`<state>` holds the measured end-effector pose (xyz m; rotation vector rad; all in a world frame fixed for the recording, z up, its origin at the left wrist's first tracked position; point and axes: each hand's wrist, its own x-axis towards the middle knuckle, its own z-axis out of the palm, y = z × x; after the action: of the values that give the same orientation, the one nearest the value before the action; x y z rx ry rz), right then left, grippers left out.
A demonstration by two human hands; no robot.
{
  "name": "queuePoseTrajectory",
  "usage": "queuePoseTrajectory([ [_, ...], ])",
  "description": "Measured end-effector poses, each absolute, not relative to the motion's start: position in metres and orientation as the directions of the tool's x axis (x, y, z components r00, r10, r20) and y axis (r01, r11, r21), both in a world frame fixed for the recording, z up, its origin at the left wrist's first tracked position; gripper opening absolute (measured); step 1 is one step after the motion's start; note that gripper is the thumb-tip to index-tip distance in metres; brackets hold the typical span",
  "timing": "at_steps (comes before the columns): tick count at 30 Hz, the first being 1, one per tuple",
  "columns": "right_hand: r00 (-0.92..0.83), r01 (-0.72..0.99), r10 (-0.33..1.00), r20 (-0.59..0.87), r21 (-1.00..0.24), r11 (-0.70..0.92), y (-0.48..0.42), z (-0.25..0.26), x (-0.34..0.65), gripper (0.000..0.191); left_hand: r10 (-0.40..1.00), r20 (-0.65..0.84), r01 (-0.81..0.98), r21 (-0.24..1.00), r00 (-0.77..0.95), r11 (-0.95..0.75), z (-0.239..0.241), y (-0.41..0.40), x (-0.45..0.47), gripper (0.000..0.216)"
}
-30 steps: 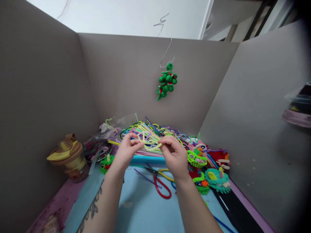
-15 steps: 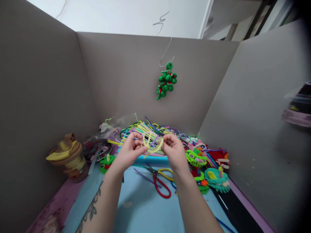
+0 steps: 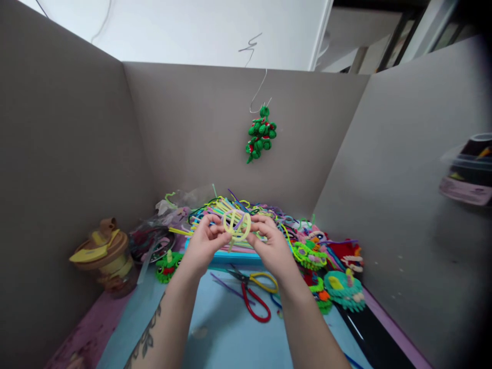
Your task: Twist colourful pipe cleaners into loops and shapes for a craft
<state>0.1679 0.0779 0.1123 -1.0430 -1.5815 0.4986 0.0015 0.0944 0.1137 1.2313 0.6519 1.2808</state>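
Observation:
Between my two hands is a pale yellow pipe cleaner (image 3: 237, 239) bent into a ring, with a strip crossing its middle. My left hand (image 3: 206, 241) pinches the ring's left side between thumb and fingers. On the other side, my right hand (image 3: 269, 243) grips the ring's right edge. Behind it lies a heap of loose pipe cleaners (image 3: 219, 207) in many colours, partly in a blue tray (image 3: 238, 258). Below the hands, scissors (image 3: 257, 307) with one red and one yellow handle rest on the light blue mat (image 3: 230, 338), beside a purple pipe cleaner (image 3: 226, 286).
Fuzzy finished pieces, among them a teal one (image 3: 345, 290) and a green one (image 3: 167, 266), flank the heap. At left stands a jar with a brown lid (image 3: 109, 251). A green cluster (image 3: 261, 134) hangs from a wire before the grey back panel (image 3: 192, 118).
My right hand has moved left, towards my left hand, and the pale yellow pipe cleaner has closed from an open curve into a rounder ring. The view has tilted slightly upward.

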Motion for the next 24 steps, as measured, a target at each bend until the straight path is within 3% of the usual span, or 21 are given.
queuePoseTrajectory([
  [6, 0.156, 0.42, 0.792, 0.59, -0.765, 0.488, 0.074, 0.117, 0.163, 0.005, 0.986, 0.162, -0.481, 0.868, 0.049, -0.119, 0.116, 0.094, 0.008, 0.043],
  [11, 0.013, 0.41, 0.941, 0.339, -0.86, 0.304, 0.074, 0.111, 0.149, 0.014, 0.992, 0.128, -0.553, 0.825, -0.018, -0.116, 0.116, 0.092, 0.016, 0.047],
  [15, -0.043, 0.451, 0.94, 0.338, -0.833, 0.32, 0.075, 0.104, 0.141, 0.016, 0.991, 0.13, -0.598, 0.793, -0.02, -0.116, 0.114, 0.092, 0.018, 0.047],
  [18, -0.263, 0.486, 0.891, 0.372, -0.746, 0.455, 0.072, 0.102, 0.142, 0.019, 0.992, 0.126, -0.647, 0.754, -0.029, -0.115, 0.114, 0.093, 0.015, 0.047],
  [21, -0.559, 0.523, 0.788, 0.257, -0.628, 0.576, 0.07, 0.097, 0.147, 0.019, 0.992, 0.126, -0.693, 0.713, -0.02, -0.105, 0.118, 0.094, 0.009, 0.047],
  [24, -0.598, 0.581, 0.78, 0.187, -0.568, 0.582, 0.073, 0.092, 0.152, 0.017, 0.991, 0.129, -0.706, 0.699, -0.034, -0.115, 0.121, 0.094, 0.004, 0.045],
])
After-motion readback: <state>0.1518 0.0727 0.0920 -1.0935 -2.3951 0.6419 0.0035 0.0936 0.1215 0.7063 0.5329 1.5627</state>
